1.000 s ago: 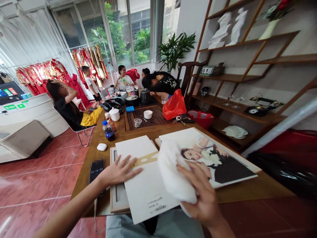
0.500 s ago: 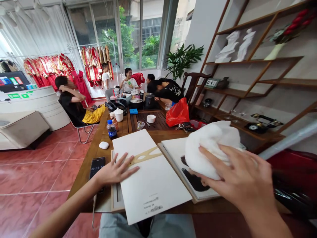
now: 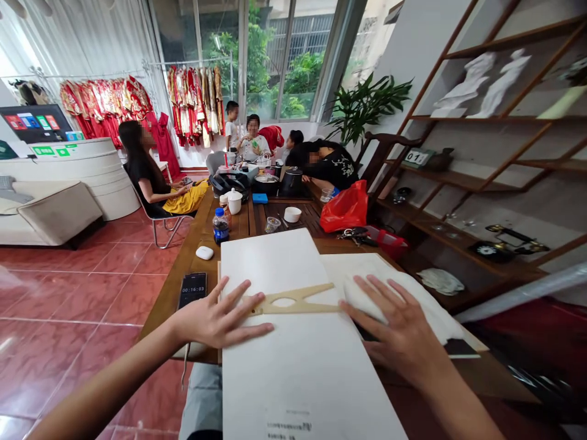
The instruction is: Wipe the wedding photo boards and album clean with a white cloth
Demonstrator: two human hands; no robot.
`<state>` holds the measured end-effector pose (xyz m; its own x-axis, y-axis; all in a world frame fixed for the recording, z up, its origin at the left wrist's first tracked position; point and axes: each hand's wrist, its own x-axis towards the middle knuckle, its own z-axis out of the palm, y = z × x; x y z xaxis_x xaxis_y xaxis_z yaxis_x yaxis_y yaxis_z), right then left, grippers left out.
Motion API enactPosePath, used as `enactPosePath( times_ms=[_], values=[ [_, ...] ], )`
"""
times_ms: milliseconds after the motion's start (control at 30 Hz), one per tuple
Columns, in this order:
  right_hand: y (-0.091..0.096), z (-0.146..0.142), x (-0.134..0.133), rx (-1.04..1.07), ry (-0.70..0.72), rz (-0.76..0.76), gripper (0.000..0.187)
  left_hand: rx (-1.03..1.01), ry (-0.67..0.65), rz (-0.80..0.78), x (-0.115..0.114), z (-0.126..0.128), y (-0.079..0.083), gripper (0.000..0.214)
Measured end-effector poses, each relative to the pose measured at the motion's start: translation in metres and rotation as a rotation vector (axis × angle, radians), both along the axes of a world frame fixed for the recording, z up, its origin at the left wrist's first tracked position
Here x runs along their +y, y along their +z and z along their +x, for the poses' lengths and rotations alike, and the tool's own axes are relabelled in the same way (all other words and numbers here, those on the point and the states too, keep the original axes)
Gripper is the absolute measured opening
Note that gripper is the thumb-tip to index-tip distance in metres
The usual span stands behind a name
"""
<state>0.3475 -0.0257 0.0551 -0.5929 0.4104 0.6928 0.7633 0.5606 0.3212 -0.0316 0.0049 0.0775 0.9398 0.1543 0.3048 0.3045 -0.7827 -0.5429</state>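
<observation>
My left hand (image 3: 229,315) lies with spread fingers on the left part of a white backing board (image 3: 293,354). Its fingertips touch a flat beige frame stand (image 3: 298,300) with an oval hole, which lies across the board. Print and a barcode-like mark show near the board's lower end. My right hand (image 3: 394,324) is at the board's right edge, fingers apart and stretched out. Under its fingers is a whitish patch; whether this is the white cloth I cannot tell. A framed picture (image 3: 426,299), partly covered by the board and my right hand, lies to the right.
Left of the board are a phone (image 3: 192,288) showing a timer, a white earbud case (image 3: 204,252) and a dark drink bottle (image 3: 221,226). Beyond are a small white bowl (image 3: 292,214) and a red plastic bag (image 3: 343,211). Several people sit or stand farther off.
The bunched white cloth no longer shows plainly in my right hand, which now spreads near the board. The board has turned and come closer to me. My left hand stays on it.
</observation>
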Motion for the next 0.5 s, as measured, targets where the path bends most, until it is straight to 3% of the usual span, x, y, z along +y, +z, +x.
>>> enactPosePath(
  times_ms=[100,233,333,500],
  values=[
    [0.005,-0.018,0.0,-0.083,0.215,0.103,0.052,-0.003,-0.115,0.111,-0.008,0.007,0.008,0.059],
    [-0.007,-0.021,0.004,-0.105,0.329,0.023,0.045,0.025,-0.158,0.153,-0.012,0.011,0.021,0.053],
    [-0.023,-0.021,0.007,0.102,0.371,-0.077,0.05,0.037,-0.149,0.143,-0.006,0.012,0.038,0.046],
    [-0.045,-0.025,0.01,0.522,0.305,-0.284,0.053,-0.029,-0.129,-0.041,0.012,0.029,0.087,0.038]
  ],
)
